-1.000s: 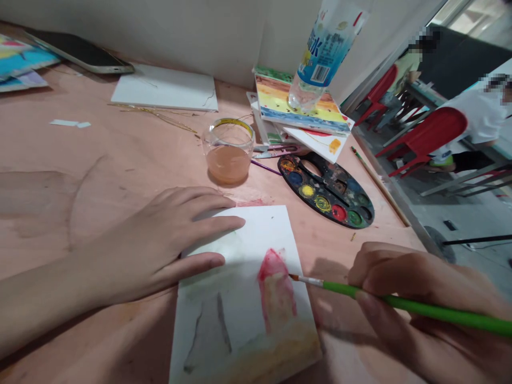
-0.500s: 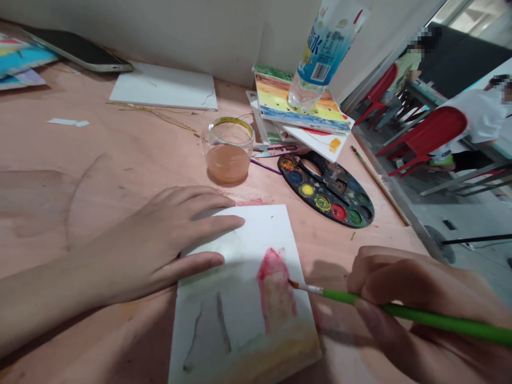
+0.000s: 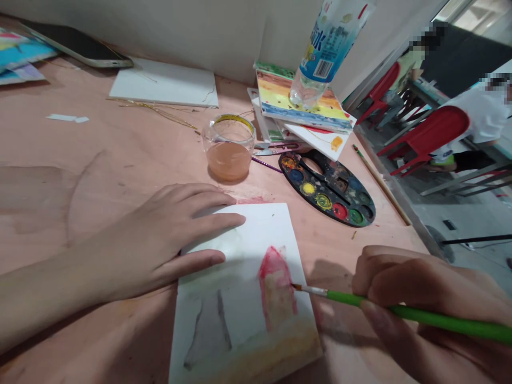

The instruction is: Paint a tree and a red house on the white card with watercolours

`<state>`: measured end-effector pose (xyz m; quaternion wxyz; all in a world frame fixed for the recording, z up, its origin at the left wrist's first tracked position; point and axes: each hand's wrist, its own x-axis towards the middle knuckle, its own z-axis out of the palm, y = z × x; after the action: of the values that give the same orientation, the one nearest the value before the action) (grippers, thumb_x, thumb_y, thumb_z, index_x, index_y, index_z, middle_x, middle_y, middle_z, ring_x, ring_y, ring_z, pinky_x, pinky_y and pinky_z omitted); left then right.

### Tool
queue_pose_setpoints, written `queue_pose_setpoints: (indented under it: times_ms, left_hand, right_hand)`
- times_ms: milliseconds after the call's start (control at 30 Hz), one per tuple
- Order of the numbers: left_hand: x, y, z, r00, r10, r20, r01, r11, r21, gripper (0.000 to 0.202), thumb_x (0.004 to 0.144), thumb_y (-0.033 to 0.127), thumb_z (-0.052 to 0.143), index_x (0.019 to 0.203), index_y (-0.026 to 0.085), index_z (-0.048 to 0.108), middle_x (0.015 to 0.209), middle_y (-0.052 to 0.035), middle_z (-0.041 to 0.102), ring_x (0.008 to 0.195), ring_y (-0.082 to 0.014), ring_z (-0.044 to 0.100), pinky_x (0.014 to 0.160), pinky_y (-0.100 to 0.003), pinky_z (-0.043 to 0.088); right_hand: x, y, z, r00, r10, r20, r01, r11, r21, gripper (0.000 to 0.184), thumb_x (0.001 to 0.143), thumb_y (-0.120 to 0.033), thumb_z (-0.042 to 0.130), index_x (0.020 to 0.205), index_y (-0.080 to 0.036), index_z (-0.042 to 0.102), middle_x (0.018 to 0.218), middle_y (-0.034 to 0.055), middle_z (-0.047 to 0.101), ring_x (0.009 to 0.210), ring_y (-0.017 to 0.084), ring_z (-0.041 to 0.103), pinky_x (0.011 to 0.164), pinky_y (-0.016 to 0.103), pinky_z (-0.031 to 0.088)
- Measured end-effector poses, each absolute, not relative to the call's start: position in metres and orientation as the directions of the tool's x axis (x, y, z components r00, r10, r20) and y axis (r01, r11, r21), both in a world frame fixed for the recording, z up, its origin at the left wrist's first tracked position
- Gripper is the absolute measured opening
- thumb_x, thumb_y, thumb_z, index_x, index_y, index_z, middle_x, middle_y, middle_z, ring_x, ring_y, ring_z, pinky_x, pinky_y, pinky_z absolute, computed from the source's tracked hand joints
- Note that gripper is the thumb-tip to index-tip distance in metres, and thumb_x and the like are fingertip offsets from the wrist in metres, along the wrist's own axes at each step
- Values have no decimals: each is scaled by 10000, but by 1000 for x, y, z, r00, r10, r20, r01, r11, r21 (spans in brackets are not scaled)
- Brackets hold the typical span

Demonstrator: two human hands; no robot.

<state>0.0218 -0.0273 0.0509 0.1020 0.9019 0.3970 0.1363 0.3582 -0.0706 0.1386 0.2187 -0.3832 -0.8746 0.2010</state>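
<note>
Single view from a camera worn on the person's head, facing forward and steeply down at close range over the table. The left hand and right hand loom in the foreground; a wall closes the top, and the room's floor appears slanted at right.

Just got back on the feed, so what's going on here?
A small painting is being worked on. The left hand rests on its upper left side; the right hand holds a green brush, tip at the pink-red shape's right edge. Beyond lie the palette and a cup of brownish liquid.
</note>
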Motion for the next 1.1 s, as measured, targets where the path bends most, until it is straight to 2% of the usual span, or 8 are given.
queue_pose_setpoints:
  times_ms: [167,267,367,467,633,767,867,1100]
  left_hand:
    - [20,-26,47,659,723,207,663,-688,294,541,1060,723,407,1484,466,622,1545,10,661,1383,-334,605,1180,-501,427]
    - [20,-26,46,653,728,211,669,-684,290,540,1056,722,420,1496,475,610,1550,20,656,1388,-334,603,1180,-487,416]
    - [23,-30,50,633,748,202,691,-663,288,561,1073,728,359,1478,453,633,1550,12,655,1408,-324,591,1207,-476,402]
    - [26,-32,53,625,757,189,705,-652,281,578,1085,726,320,1462,435,648,1547,0,656,1413,-312,587,1213,-471,404]
    - [22,-27,49,646,743,175,682,-665,306,572,1064,734,369,1480,448,637,1541,-14,661,1387,-339,599,1194,-513,419]
    - [22,-25,51,669,729,142,667,-674,318,586,1055,740,373,1476,433,641,1538,-45,663,1375,-362,607,1161,-546,446]
    - [24,-27,56,659,739,139,676,-664,320,566,1071,707,382,1451,399,667,1534,-60,662,1372,-361,611,1167,-560,455]
    - [25,-26,57,688,712,139,649,-690,320,541,1081,664,416,1462,372,664,1562,-101,631,1407,-393,590,1170,-626,461]
  right_hand:
    - [354,-72,138,-613,746,260,516,628,-583,192,908,-105,570,781,-231,500,566,-85,527,458,43,536,441,132,377]
    - [354,-72,137,-600,759,254,533,616,-581,227,935,-114,577,752,-229,508,552,-77,535,439,45,528,418,139,365]
    - [356,-72,136,-625,756,195,553,605,-573,229,914,-104,580,730,-222,512,563,-80,536,452,32,522,425,129,347]
    - [357,-73,137,-623,755,205,521,596,-610,197,883,-108,587,752,-227,501,572,-91,505,472,36,520,450,133,357]
    - [359,-76,137,-610,760,224,526,600,-603,221,929,-90,564,770,-229,497,580,-86,522,475,37,524,443,134,352]
    - [365,-78,128,-572,811,121,490,456,-743,218,964,-128,627,790,-237,551,663,-60,610,557,76,612,505,170,476]
    - [364,-77,123,-614,788,48,498,434,-751,173,952,-109,679,915,-260,604,828,-37,730,689,118,713,583,202,567]
    - [349,-75,123,-622,764,172,491,551,-675,204,967,-82,608,991,-280,565,882,-18,764,773,160,773,605,206,611]
